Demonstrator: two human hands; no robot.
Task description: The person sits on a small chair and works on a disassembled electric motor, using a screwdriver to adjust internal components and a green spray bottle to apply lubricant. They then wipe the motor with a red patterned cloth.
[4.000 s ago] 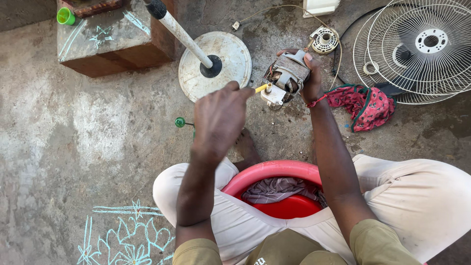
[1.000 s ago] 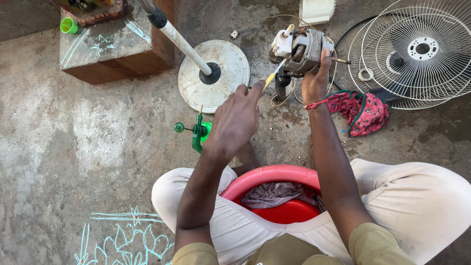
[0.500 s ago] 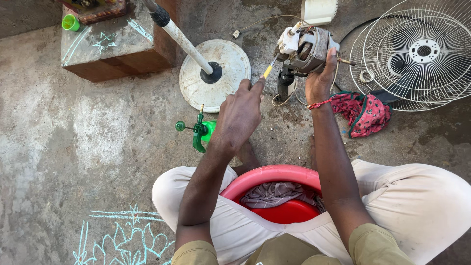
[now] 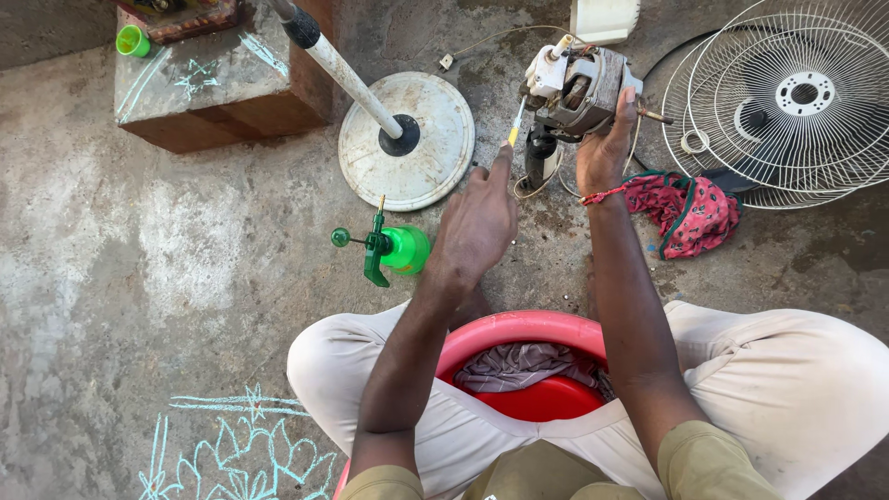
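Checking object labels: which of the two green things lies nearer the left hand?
The green spray bottle, beside the left hand; the green cup sits far off.

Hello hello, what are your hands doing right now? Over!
Left hand grips screwdriver, tip at motor. Right hand holds motor off the floor. Nothing in the way.

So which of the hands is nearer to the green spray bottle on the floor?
The left. The left hand hovers just right of the green spray bottle, holding a screwdriver; the right hand is farther off, gripping the fan motor.
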